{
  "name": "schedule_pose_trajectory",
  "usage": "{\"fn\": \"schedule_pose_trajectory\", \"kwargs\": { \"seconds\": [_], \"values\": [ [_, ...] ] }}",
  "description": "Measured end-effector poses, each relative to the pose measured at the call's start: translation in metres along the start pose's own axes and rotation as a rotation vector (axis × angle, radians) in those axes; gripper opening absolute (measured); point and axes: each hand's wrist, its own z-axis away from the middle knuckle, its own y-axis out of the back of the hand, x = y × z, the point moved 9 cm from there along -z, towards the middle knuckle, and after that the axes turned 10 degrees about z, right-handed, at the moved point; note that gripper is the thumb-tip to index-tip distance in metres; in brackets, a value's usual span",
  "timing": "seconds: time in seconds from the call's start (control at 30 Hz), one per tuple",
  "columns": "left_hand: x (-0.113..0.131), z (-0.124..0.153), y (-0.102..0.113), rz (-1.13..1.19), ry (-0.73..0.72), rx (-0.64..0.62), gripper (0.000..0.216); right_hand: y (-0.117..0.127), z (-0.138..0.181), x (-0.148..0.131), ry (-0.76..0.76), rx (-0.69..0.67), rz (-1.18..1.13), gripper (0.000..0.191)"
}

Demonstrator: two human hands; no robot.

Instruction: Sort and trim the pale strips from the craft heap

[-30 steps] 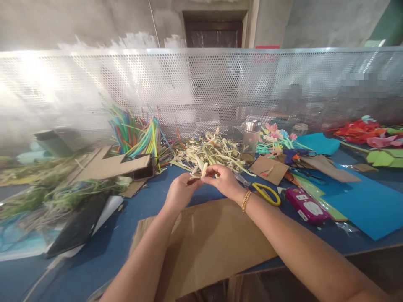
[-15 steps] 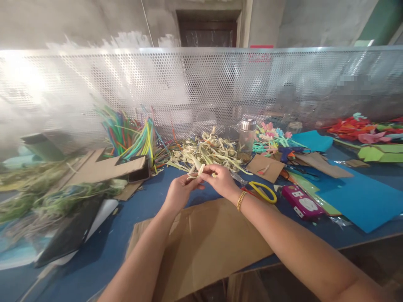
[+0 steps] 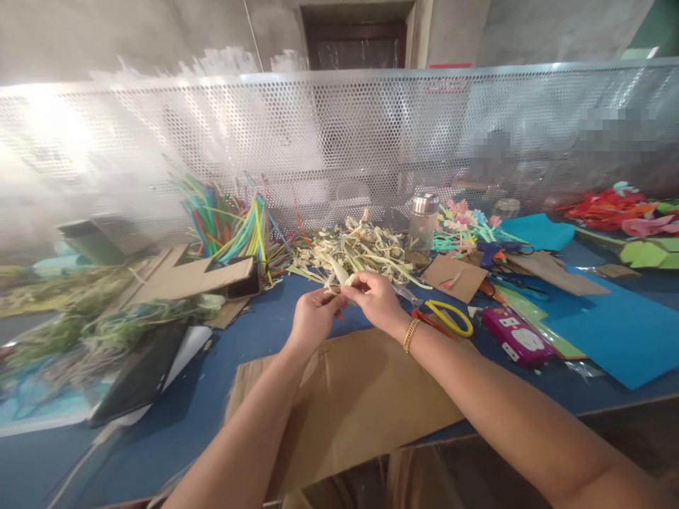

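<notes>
Both hands pinch 1 pale leaf strip (image 3: 339, 277): left hand (image 3: 312, 318), right hand (image 3: 378, 300). Folding seems barely begun; strip pile (image 3: 361, 251) waits at 12 o'clock.

Two hands, left (image 3: 312, 319) and right (image 3: 378, 300), one bracelet (image 3: 411, 335), one jar (image 3: 423, 225), one yellow scissors (image 3: 448, 317), one glue gun (image 3: 496, 253), one pile of husk strips (image 3: 361, 254), one straw bundle (image 3: 228, 223)

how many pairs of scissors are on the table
1 clearly: yellow-handled scissors right of the right hand, beside the pink box. A dark-handled tool farther right could be another; clutter may hide more.
</notes>
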Motion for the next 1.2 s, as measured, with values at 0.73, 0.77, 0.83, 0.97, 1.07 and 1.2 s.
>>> {"fn": "schedule_pose_trajectory", "kwargs": {
  "seconds": [0.73,0.77,0.83,0.97,1.07,1.2],
  "values": [
    [-0.014,0.0,-0.008,0.107,0.033,0.001,0.035,0.014,-0.011,0.014,-0.044,0.0,-0.069,0.026],
    [-0.012,0.0,-0.006,0.094,0.017,0.02,0.033,0.014,-0.01,0.014,-0.061,0.005,-0.091,0.027],
    [-0.01,0.0,-0.005,0.084,0.001,0.035,0.029,0.013,-0.009,0.015,-0.095,0.016,-0.129,0.029],
    [-0.012,-0.001,-0.005,0.155,0.004,0.062,0.024,0.015,-0.01,0.015,-0.104,0.055,-0.19,0.03],
    [-0.015,-0.002,-0.006,0.257,0.01,0.118,0.026,0.021,-0.01,0.017,-0.096,0.131,-0.251,0.029],
    [-0.023,0.0,-0.007,0.293,0.077,0.131,0.024,0.022,-0.011,0.022,-0.108,0.11,-0.188,0.031]
  ]
}}
